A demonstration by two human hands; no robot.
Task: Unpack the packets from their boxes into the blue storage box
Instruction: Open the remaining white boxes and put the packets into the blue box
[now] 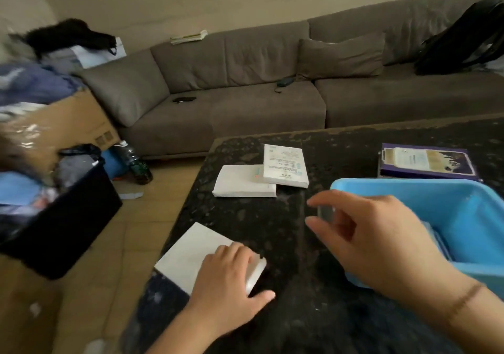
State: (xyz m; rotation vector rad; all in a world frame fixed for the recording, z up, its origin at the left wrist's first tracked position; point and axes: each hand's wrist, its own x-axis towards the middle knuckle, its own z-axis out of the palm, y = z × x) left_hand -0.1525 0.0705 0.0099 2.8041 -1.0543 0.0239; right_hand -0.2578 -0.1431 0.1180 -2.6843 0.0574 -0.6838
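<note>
Left grip (229,280) on white box (191,255) (table edge)

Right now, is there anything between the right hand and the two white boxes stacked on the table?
Nothing visible. Only bare dark table lies between the right hand and the two stacked white boxes. The blue storage box stands to the right, off that path.

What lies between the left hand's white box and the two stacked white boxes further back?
Only bare dark tabletop lies between the near box and the stacked boxes, as the head view shows.
</note>
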